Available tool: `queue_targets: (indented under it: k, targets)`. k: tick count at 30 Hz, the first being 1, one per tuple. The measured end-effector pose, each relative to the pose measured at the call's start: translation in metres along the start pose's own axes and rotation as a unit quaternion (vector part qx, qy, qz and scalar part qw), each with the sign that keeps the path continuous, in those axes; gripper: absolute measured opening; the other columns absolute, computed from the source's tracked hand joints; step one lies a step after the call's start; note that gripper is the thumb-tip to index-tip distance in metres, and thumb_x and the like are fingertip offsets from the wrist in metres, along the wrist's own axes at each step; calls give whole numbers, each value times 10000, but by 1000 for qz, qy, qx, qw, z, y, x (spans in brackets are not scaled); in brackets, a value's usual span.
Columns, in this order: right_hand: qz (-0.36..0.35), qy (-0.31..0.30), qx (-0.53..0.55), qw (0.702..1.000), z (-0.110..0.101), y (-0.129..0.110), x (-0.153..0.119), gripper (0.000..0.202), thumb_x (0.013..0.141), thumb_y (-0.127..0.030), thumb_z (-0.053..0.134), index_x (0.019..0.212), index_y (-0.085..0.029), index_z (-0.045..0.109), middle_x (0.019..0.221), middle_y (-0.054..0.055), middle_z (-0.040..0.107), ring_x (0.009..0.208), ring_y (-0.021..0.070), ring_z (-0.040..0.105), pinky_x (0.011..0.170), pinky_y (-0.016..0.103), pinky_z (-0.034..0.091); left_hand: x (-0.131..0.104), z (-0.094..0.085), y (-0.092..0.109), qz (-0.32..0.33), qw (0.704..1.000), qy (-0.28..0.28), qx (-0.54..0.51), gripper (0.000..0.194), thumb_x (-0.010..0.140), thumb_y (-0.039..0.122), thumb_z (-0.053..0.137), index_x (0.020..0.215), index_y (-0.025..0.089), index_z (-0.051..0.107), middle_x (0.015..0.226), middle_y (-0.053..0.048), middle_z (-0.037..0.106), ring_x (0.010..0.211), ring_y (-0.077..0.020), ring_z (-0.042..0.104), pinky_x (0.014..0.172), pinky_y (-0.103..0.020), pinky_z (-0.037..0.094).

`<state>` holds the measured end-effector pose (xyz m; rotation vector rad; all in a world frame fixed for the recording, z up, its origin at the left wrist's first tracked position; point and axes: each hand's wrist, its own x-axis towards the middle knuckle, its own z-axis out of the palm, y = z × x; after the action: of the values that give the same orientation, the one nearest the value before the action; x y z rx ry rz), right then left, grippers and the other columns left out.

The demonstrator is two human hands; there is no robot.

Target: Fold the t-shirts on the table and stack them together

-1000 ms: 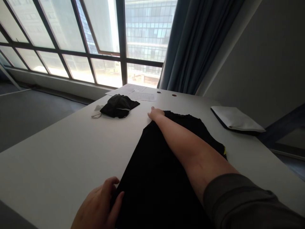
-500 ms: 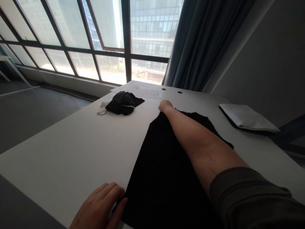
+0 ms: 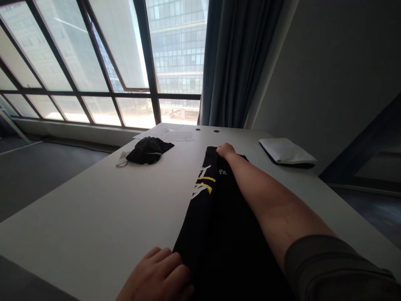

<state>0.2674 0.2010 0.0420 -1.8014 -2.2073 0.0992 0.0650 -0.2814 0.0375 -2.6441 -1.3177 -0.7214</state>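
Observation:
A black T-shirt (image 3: 241,234) lies lengthwise on the white table, its near end running out of view. Its left side is folded over into a long strip (image 3: 196,217) that shows part of a white and yellow print. A small grey mark (image 3: 222,172) sits on the shirt beside the strip. At the far end, my right hand (image 3: 226,150) is closed on the strip's edge, its forearm stretched across the shirt. My left hand (image 3: 161,271) grips the near part of the folded side, with its fingertips partly hidden.
On the left of the table (image 3: 103,213) lies a crumpled black cloth (image 3: 147,150) with a white piece (image 3: 123,159) beside it. Papers (image 3: 177,136) rest at the far edge. A folded white and black item (image 3: 286,151) lies on the right. Windows and a curtain (image 3: 232,62) stand behind.
The shirt's left side has been turned over to the right, bringing the white and yellow print into sight. Both hands moved with it, and the camera view has shifted right.

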Motion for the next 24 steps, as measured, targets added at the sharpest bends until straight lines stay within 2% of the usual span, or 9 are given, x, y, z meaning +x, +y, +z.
queue_targets:
  k: [3, 5, 7, 8, 10, 13, 17, 20, 24]
  targets:
    - [-24, -63, -3, 998, 12, 16, -19, 442, 949, -240, 545, 1321, -197, 779, 1381, 101, 738, 1302, 283, 662, 1096, 338, 500, 9, 13, 3, 25, 999, -22, -12, 347, 1105, 453, 457, 867, 241, 594, 778, -11, 700, 672, -164, 665, 666, -280, 533]
    - [-36, -75, -5, 997, 22, 22, -29, 510, 1008, -290, 498, 1476, -181, 667, 1597, 122, 566, 1489, 285, 497, 1209, 365, 398, 13, 20, 2, 13, 999, -38, -16, 340, 1099, 481, 462, 957, 241, 656, 882, -31, 748, 780, -177, 709, 738, -283, 573]
    - [-37, -77, -8, 996, 32, 25, -38, 591, 1063, -377, 426, 1605, -158, 514, 1757, 136, 302, 1624, 306, 254, 1287, 449, 275, 14, 29, -1, -7, 999, -44, 11, 277, 1067, 440, 540, 1175, 246, 706, 1128, -65, 785, 1009, -212, 741, 879, -301, 603]
    - [-35, -84, -9, 996, 37, 26, -41, 627, 1077, -421, 399, 1646, -160, 444, 1790, 129, 197, 1649, 316, 157, 1303, 503, 224, 13, 34, -4, -10, 998, -43, 36, 336, 1042, 422, 587, 1312, 249, 687, 1279, -79, 762, 1145, -237, 722, 959, -319, 599]
    - [-33, -109, -9, 993, 45, 27, -46, 674, 1089, -488, 361, 1692, -188, 343, 1809, 101, 104, 1662, 325, 74, 1307, 590, 154, 9, 48, -10, 3, 995, -45, 91, 580, 999, 408, 649, 1547, 244, 556, 1513, -96, 646, 1368, -282, 619, 1083, -359, 562]
    - [-27, -141, -8, 990, 51, 28, -50, 698, 1101, -520, 294, 1724, -210, 245, 1813, 83, 67, 1662, 330, 60, 1301, 638, 92, 2, 64, -17, 26, 988, -61, 138, 751, 995, 422, 655, 1669, 211, 399, 1634, -111, 516, 1483, -299, 520, 1156, -382, 517]
    - [-23, -147, -13, 989, 49, 23, -46, 692, 1102, -505, 275, 1731, -221, 221, 1815, 77, 50, 1660, 360, 28, 1293, 659, 70, -1, 66, -19, 31, 986, -67, 152, 748, 1029, 474, 614, 1684, 211, 367, 1645, -111, 495, 1485, -293, 522, 1146, -381, 530]
    - [-51, -137, -17, 989, 49, 9, -38, 690, 1103, -477, 272, 1729, -193, 221, 1814, 77, 61, 1665, 315, -9, 1309, 604, 31, -1, 63, -20, 32, 986, -57, 155, 723, 1055, 480, 569, 1698, 243, 338, 1622, -91, 527, 1465, -276, 548, 1127, -368, 547]
    - [-82, -160, -20, 984, 59, -11, -18, 708, 1098, -503, 282, 1721, -168, 249, 1805, 100, 122, 1661, 279, 91, 1324, 530, 44, -2, 68, -23, 28, 981, -48, 188, 742, 1068, 515, 536, 1702, 195, 322, 1626, -127, 514, 1454, -290, 558, 1123, -382, 548]
